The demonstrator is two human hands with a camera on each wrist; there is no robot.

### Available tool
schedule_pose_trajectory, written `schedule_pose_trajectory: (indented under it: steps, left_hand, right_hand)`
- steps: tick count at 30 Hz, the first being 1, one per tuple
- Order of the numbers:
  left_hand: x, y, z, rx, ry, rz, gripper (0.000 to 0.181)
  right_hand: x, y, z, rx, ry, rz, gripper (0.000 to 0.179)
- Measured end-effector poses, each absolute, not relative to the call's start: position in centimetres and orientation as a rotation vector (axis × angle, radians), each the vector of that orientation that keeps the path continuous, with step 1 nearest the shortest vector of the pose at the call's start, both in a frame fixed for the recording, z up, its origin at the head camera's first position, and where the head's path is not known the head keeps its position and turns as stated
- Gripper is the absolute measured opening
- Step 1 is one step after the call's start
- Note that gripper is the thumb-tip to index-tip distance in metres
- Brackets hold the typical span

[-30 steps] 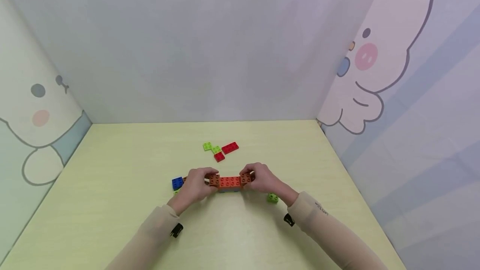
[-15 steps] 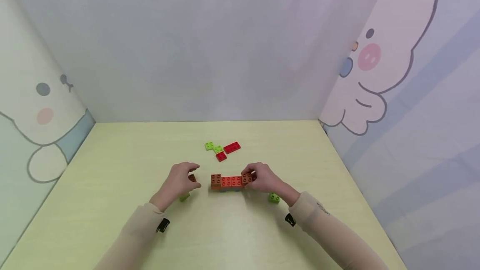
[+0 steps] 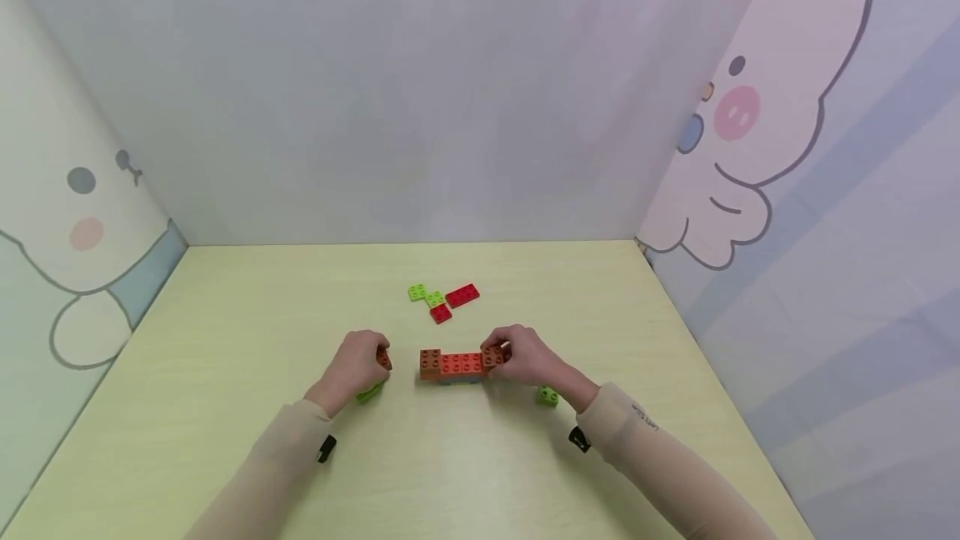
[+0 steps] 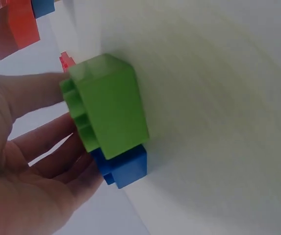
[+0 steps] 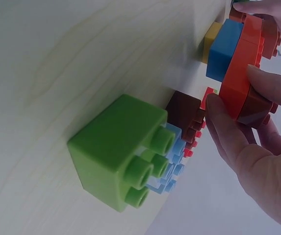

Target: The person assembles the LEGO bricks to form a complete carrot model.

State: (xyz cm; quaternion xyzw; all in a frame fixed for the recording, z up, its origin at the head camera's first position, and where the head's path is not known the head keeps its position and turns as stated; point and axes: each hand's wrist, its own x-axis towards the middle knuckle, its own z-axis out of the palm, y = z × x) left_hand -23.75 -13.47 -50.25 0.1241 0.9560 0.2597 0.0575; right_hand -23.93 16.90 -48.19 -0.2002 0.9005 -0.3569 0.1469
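Observation:
An assembly of toy building bricks stands mid-table: orange-red bricks [image 3: 461, 364] over a blue brick [image 5: 225, 49] and a yellow brick [image 5: 210, 41], with a brown brick [image 3: 430, 363] at its left end. My right hand [image 3: 525, 356] pinches the brown brick [image 5: 254, 108] at the right end. To the left, my left hand [image 3: 352, 369] has its fingers about a loose brown brick [image 3: 383, 358], which is hidden in the left wrist view. Beside that hand are a green brick [image 4: 112, 110] and a blue brick [image 4: 129, 167].
Farther back lie two light green bricks [image 3: 417, 292], a small red brick [image 3: 441, 313] and a longer red brick [image 3: 462, 296]. By my right wrist sits a green brick [image 5: 115, 147], with light blue [image 5: 172, 152] and dark brown bricks [image 5: 183, 111] behind it.
My left hand has let go of the assembly's left end, moved left, and closed its fingers on the loose brown brick. The right hand keeps its hold.

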Motion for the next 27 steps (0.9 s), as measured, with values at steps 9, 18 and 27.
schedule_pose_trajectory:
  steps: [9,18,27]
  left_hand:
    - [-23.8,-12.8,-48.8,0.388,2.936,0.866,0.035]
    - [-23.4,-10.8,-45.8,0.499,2.964,0.955,0.034]
    - [-22.9,-8.4,-44.0,0.649,2.899,1.074,0.032]
  right_hand:
    - [-23.9,16.8,-48.1,-0.551,2.587,-1.022,0.033]
    - [-24.0,16.8,-48.1,-0.539,2.586,-1.020,0.032]
    - [-24.0,16.9,-48.2,-0.551,2.586,-1.016,0.032]
